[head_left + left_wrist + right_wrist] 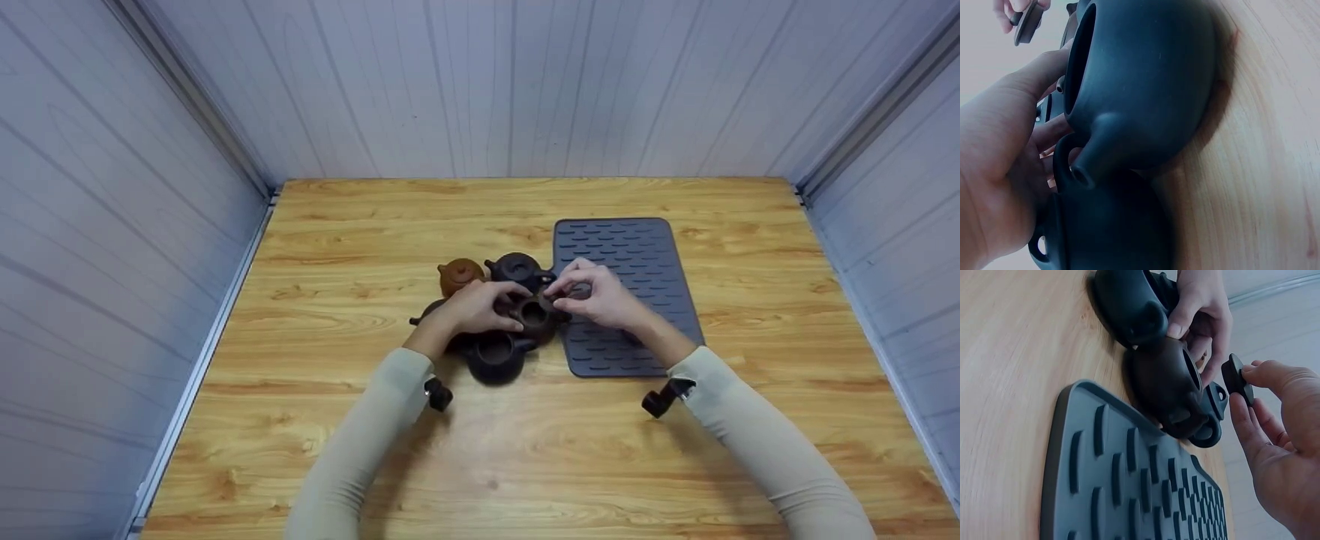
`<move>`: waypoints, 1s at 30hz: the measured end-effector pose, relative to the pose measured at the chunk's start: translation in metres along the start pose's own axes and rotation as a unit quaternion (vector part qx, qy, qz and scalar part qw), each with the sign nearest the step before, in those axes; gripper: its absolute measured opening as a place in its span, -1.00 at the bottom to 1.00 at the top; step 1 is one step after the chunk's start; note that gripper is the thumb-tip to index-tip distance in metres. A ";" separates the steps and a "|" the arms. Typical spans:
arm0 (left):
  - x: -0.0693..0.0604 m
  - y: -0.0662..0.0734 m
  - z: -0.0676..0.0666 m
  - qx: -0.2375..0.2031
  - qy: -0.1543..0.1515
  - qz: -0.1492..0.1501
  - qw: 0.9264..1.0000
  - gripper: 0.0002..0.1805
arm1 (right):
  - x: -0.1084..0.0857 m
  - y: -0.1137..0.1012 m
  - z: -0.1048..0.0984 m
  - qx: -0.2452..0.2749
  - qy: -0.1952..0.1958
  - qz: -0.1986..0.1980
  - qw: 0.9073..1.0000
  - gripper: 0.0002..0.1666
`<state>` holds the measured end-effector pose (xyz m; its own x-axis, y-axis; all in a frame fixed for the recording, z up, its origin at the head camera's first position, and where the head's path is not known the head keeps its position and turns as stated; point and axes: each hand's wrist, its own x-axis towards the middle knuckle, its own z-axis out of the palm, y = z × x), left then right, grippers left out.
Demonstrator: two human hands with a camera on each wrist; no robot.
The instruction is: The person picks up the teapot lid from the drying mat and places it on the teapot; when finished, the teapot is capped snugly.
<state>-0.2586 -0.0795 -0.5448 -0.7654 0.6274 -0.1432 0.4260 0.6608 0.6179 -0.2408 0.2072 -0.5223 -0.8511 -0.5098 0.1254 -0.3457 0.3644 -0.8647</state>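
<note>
My left hand [480, 309] holds a dark brown teapot [1159, 377], thumb and fingers on either side of its open mouth. Above that teapot my right hand [1292, 416] pinches a small dark lid [1235, 379], tilted on edge and apart from the rim. Nearer the front stands a black teapot [495, 369] without a lid, its mouth facing up; in the left wrist view its spout shows large. Another dark teapot [1112, 225] sits beside it, mostly under my left wrist in the head view.
Behind the hands stand an orange-brown lidded teapot [457, 279] and a black lidded teapot [516, 267]. A grey ridged drying mat [622, 251] lies to the right, partly beneath my right forearm. The wooden table [337, 315] is bounded by pale panel walls [480, 90].
</note>
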 end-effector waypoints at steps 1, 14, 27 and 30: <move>0.001 -0.003 0.001 -0.002 0.002 0.003 1.000 -0.33 | 0.001 -0.001 0.001 0.000 -0.001 -0.001 1.000 -0.82; 0.024 -0.046 0.022 -0.018 0.018 0.025 0.999 -0.30 | 0.009 0.002 0.015 0.023 -0.013 0.008 1.000 -0.80; 0.014 -0.031 0.015 -0.021 0.020 0.025 0.999 -0.34 | 0.008 0.010 0.026 0.016 -0.015 0.016 1.000 -0.81; 0.016 -0.033 0.016 -0.018 0.019 0.027 0.999 -0.33 | 0.009 0.012 0.030 0.024 -0.014 0.010 1.000 -0.81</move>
<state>-0.2770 -0.0848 -0.5798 -0.7604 0.6445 -0.0798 0.4494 0.6110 0.6517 -0.2405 0.1842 -0.5460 -0.8460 -0.5248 0.0948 -0.3086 0.3366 -0.8896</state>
